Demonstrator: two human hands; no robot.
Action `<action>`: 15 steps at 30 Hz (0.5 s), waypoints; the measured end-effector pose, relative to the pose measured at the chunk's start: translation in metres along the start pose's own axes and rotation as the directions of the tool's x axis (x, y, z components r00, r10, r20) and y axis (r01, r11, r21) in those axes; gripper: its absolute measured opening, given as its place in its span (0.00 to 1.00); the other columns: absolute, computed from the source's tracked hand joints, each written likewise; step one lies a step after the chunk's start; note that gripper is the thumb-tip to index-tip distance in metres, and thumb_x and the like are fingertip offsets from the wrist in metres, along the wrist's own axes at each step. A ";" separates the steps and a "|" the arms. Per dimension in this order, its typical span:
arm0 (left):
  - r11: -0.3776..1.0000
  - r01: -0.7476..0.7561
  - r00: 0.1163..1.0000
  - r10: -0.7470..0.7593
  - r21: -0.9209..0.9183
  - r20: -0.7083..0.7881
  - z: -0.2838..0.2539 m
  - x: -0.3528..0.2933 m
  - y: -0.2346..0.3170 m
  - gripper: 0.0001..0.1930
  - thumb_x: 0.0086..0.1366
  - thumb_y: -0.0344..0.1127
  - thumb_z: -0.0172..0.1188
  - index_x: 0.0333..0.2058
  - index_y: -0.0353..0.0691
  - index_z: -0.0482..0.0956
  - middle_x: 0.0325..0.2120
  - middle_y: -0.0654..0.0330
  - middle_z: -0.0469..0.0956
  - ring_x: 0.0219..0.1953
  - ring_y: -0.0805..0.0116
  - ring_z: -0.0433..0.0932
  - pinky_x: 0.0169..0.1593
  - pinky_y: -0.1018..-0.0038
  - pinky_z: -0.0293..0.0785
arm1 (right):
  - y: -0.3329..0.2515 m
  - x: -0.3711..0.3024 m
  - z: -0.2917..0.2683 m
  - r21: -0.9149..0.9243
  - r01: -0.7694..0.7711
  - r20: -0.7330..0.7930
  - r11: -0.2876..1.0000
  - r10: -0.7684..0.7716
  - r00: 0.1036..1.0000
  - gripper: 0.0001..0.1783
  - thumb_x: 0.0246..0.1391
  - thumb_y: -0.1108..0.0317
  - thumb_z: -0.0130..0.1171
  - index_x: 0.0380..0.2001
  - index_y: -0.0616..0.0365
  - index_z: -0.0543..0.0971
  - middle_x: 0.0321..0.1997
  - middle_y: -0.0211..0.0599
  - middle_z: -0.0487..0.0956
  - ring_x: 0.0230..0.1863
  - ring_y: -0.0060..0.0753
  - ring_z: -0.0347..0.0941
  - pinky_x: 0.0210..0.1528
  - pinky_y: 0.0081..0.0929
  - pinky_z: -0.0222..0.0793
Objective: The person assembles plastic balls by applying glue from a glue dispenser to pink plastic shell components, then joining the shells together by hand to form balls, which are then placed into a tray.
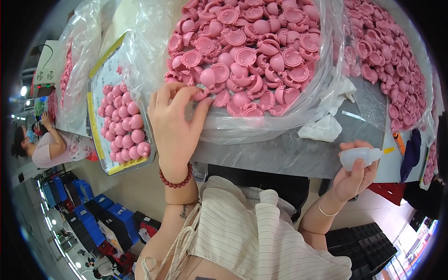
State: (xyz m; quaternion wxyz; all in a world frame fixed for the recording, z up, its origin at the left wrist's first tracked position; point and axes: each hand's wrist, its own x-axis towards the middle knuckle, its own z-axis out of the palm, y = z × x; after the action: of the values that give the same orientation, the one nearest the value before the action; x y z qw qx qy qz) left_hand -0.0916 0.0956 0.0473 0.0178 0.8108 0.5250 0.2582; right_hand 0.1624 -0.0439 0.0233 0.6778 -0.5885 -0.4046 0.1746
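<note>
At the near left edge of a pile of pink plastic half-shells (246,56), my left hand (173,122) has its thumb and index finger closed around a small pink shell piece (200,94). The fingers partly cover that piece. My right hand (357,173), off to the right by the table edge, grips a translucent white squeeze bottle (357,157). A thin yellow nozzle (388,150) on the bottle points right. The pile lies in a clear plastic bag (261,133) opened flat on the grey table (247,156). Closed pink balls (123,112) sit in rows in a tray (110,169) left of my left hand.
Crumpled white tissue (322,129) lies between the bag and my right hand. Another bag of pink shells (389,60) stands at the right, near a dark purple cloth (410,156). At far left a co-worker (49,144) sits; blue and black crates (88,224) stand on the floor.
</note>
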 end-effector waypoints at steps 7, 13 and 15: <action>0.966 -0.037 0.981 -0.014 -0.258 -0.193 -0.005 -0.009 0.014 0.07 0.45 0.26 0.58 0.27 0.38 0.74 0.31 0.58 0.72 0.31 0.63 0.70 0.37 0.73 0.64 | -0.004 0.003 0.001 -0.046 -0.005 0.010 0.999 0.005 1.000 0.22 0.46 0.58 0.47 0.34 0.71 0.67 0.22 0.48 0.71 0.20 0.28 0.66 0.23 0.17 0.61; 0.420 0.103 0.945 0.242 -0.901 0.221 0.006 -0.032 0.066 0.13 0.47 0.19 0.53 0.35 0.34 0.67 0.36 0.47 0.71 0.36 0.66 0.72 0.39 0.76 0.67 | -0.029 -0.015 0.028 0.211 -0.114 0.110 0.971 0.092 0.990 0.27 0.47 0.43 0.43 0.26 0.61 0.63 0.18 0.45 0.70 0.12 0.28 0.62 0.14 0.21 0.58; 0.320 0.160 0.873 0.396 -0.934 0.286 0.015 -0.037 0.071 0.15 0.50 0.19 0.50 0.38 0.33 0.62 0.39 0.40 0.68 0.36 0.66 0.71 0.40 0.75 0.67 | -0.043 -0.023 0.045 0.298 -0.254 0.186 0.920 0.205 0.961 0.29 0.42 0.41 0.51 0.27 0.60 0.64 0.20 0.49 0.72 0.14 0.29 0.65 0.18 0.21 0.64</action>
State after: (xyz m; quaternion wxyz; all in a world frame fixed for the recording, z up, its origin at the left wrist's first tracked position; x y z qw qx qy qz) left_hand -0.0365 0.0354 0.0403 0.5890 0.7210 0.1924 0.3102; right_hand 0.1041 -0.0407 0.0548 0.7062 -0.4997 -0.3493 0.3600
